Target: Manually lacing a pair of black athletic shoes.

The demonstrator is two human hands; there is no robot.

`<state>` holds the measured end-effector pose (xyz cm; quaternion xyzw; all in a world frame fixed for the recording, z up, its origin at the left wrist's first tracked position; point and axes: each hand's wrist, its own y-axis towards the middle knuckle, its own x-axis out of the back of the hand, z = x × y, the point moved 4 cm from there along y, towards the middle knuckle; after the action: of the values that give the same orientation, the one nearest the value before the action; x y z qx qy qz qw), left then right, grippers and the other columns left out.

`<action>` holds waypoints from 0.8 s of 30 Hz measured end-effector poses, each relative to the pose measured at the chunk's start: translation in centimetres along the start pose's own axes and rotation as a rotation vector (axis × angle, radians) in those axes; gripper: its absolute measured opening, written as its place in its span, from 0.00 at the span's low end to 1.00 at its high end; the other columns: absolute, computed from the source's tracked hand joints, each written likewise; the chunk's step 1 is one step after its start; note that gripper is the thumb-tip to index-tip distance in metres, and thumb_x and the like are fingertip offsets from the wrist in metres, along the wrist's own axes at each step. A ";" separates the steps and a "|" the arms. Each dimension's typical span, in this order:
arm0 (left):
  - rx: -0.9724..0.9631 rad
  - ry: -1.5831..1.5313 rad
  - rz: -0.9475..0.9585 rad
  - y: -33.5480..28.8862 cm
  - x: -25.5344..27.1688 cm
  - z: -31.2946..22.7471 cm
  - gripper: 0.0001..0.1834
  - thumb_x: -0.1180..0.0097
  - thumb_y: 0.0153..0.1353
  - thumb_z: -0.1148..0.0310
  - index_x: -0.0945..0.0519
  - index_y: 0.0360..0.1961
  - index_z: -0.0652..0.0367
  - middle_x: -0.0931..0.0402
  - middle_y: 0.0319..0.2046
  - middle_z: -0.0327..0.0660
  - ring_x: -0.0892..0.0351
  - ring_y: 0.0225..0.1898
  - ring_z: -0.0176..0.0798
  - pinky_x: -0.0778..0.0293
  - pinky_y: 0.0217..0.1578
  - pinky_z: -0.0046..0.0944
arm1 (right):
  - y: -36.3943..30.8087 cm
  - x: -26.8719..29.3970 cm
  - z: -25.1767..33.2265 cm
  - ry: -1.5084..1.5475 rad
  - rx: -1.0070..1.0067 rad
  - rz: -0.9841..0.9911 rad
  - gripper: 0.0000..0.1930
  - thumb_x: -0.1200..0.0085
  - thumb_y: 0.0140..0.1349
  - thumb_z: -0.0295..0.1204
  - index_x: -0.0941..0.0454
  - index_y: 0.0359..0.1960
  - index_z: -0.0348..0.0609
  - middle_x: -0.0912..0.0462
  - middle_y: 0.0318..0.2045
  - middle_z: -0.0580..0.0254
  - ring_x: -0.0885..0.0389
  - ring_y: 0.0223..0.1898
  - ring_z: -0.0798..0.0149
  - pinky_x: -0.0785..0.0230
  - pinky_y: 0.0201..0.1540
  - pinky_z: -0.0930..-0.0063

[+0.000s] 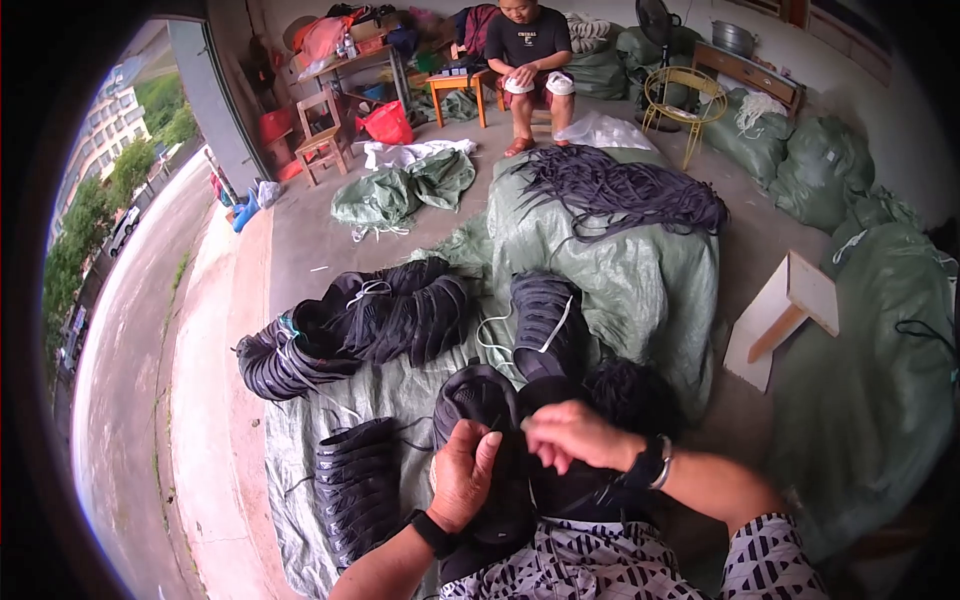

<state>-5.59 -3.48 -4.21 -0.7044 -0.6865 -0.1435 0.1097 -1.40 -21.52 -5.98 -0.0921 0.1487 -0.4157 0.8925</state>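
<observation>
I have a black shoe point(478, 398) upright in front of me at my lap, its opening facing up, above my patterned shorts point(600, 562). My left grip point(462, 480) is against its near left side, thumb raised and fingers curled; I cannot tell whether they are clamped on the shoe or on something finer. My right grip point(582, 437) is just beside the shoe's right side, fingers bent in toward the thumb; its tips are blurred, so I cannot tell if they pinch anything. A dark band point(433, 534) circles my left wrist, a bracelet point(662, 462) my right.

To my left, a short stack point(355, 488) of nested black uppers lies on a pale green sheet point(298, 520). Beyond it are longer rows point(408, 315) of the same, partly tied with light cord. Another stack point(543, 310) stands just past the shoe, a white cord looped across it. Behind that, a heap of dark straps point(630, 195) lies on a big green bundle point(630, 270).

Farther back, a person point(528, 50) sits, hands together at the lap, near a yellow chair point(690, 97). Full green sacks point(825, 170) line the right wall.
</observation>
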 end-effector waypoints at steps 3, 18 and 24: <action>-0.037 0.069 -0.038 0.0 -0.1 0.0 0.14 0.51 0.67 0.59 0.29 0.34 0.59 0.29 0.19 0.41 0.29 0.20 0.35 0.31 0.25 0.36 | -3.4 13.5 2.3 0.244 0.155 -0.548 0.10 0.50 0.62 0.33 0.26 0.26 0.41 0.24 0.20 0.64 0.27 0.18 0.72 0.35 0.20 0.79; 0.276 -0.323 0.066 -5.4 2.7 5.3 0.07 0.56 0.69 0.69 0.29 0.39 0.62 0.31 0.22 0.33 0.34 0.21 0.25 0.34 0.25 0.26 | -1.6 10.7 2.5 0.144 0.051 -0.230 0.11 0.53 0.66 0.35 0.24 0.37 0.40 0.19 0.26 0.57 0.40 0.10 0.81 0.49 0.13 0.87; -0.162 0.146 -0.124 -5.0 4.3 3.9 0.10 0.52 0.67 0.69 0.25 0.32 0.64 0.29 0.24 0.36 0.31 0.24 0.27 0.33 0.27 0.27 | -0.3 -5.3 0.3 -1.108 0.331 0.522 0.06 0.51 0.62 0.28 0.27 0.31 0.38 0.23 0.22 0.53 0.24 0.19 0.56 0.31 0.24 0.70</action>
<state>-10.28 2.04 -6.53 -0.6546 -0.7051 -0.2562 0.0930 -4.77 -17.62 -4.58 -0.1153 -0.3839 -0.0926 0.9115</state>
